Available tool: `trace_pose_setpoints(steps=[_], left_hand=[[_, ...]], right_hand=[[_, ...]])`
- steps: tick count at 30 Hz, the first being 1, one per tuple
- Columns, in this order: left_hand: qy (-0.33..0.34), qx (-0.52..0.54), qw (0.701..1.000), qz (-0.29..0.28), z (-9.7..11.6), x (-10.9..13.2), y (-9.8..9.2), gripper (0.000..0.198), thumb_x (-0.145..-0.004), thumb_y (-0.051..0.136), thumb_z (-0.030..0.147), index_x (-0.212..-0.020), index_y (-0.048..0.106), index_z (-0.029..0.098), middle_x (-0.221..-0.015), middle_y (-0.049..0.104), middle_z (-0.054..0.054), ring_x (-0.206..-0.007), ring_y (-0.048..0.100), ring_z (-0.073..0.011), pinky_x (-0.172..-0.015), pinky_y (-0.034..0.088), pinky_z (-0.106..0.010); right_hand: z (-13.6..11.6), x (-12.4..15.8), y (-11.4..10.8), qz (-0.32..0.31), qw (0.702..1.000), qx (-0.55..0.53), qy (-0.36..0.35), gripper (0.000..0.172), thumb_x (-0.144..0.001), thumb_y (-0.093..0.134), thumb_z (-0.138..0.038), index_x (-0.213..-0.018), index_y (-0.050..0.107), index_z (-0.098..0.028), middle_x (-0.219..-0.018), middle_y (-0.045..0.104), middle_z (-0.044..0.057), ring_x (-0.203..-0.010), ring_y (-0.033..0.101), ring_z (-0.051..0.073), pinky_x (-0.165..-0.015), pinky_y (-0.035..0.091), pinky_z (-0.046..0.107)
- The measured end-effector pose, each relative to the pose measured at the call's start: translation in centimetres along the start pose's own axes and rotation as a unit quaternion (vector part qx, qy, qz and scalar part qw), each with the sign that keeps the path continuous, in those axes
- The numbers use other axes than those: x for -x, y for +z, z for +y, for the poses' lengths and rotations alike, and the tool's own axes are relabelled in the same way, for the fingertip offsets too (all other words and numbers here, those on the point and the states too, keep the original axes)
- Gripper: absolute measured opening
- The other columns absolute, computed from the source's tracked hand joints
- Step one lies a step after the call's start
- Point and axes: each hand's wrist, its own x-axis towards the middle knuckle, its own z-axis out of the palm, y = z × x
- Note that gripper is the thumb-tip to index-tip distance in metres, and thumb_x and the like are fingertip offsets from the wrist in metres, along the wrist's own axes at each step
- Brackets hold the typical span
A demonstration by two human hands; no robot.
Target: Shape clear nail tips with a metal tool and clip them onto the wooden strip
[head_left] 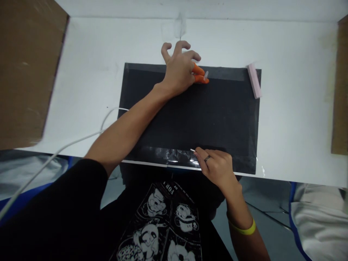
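Note:
My left hand (181,67) reaches over the far edge of a black mat (185,116). Orange finger covers (199,74) sit on its thumb and forefinger, which pinch a small translucent piece (206,75). The other fingers are bent and spread apart. Near the front edge of the mat, my right hand (216,165) has its fingers closed on a small, thin, pale shiny piece (193,150); its exact kind is too small to tell. A dark ring is on one finger and a yellow band on the wrist.
A pink bar-shaped block (254,81) lies at the mat's far right corner. Clear plastic pieces (179,29) lie on the white table (293,119) beyond the mat. A white cable (78,143) runs under my left arm. Cardboard walls (29,72) flank the table.

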Motion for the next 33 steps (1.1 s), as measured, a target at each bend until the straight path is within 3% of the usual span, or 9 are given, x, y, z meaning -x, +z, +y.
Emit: trace_pose_setpoints(steps=[4,12,15,21,33], left_hand=[[0.011,-0.029,0.999,-0.006,-0.2,0.1,0.3,0.02,-0.069,0.079,0.055,-0.073,0.073,0.036,-0.099,0.071,-0.004,-0.124,0.048,-0.0411,-0.105,0.01,-0.077],[0.012,0.005,1.0,0.013,-1.2,-0.1,1.1,0.016,-0.066,0.079,0.054,-0.068,0.068,0.042,-0.095,0.071,0.0,-0.121,0.049,-0.0355,-0.109,0.013,-0.069],[-0.009,-0.007,1.0,0.003,-0.4,0.1,0.6,0.018,-0.067,0.08,0.052,-0.07,0.069,0.038,-0.1,0.071,-0.001,-0.124,0.047,-0.0362,-0.11,0.011,-0.068],[-0.04,-0.101,0.993,-0.054,1.8,0.7,-0.5,0.019,-0.081,0.077,0.043,-0.086,0.074,0.024,-0.114,0.071,-0.004,-0.129,0.043,-0.0311,-0.109,0.01,-0.063],[-0.034,-0.125,0.987,-0.09,2.7,0.8,-1.6,0.014,-0.077,0.079,0.044,-0.081,0.075,0.031,-0.12,0.068,0.002,-0.132,0.038,-0.0303,-0.109,0.009,-0.062]], right_hand=[[0.0,0.0,0.0,0.002,1.0,0.0,0.002,0.015,-0.098,0.055,-0.029,-0.1,0.061,-0.016,-0.07,0.054,-0.005,-0.055,0.05,0.007,-0.055,0.048,0.021],[-0.2,-0.1,0.0,-0.002,1.0,-0.001,0.001,0.015,-0.098,0.055,-0.029,-0.097,0.061,-0.016,-0.069,0.053,-0.005,-0.055,0.05,0.007,-0.054,0.047,0.021],[-0.1,-0.1,0.0,-0.001,1.0,0.0,0.0,0.015,-0.098,0.055,-0.029,-0.096,0.061,-0.015,-0.069,0.053,-0.005,-0.055,0.05,0.007,-0.054,0.047,0.021],[-0.1,-0.2,0.0,0.006,1.0,0.002,0.0,0.015,-0.098,0.055,-0.029,-0.095,0.061,-0.015,-0.067,0.053,-0.006,-0.053,0.05,0.007,-0.053,0.047,0.021],[-0.2,-0.2,-0.1,0.008,1.0,0.006,0.005,0.014,-0.098,0.055,-0.027,-0.096,0.061,-0.015,-0.067,0.052,-0.006,-0.054,0.05,0.007,-0.053,0.047,0.021]])
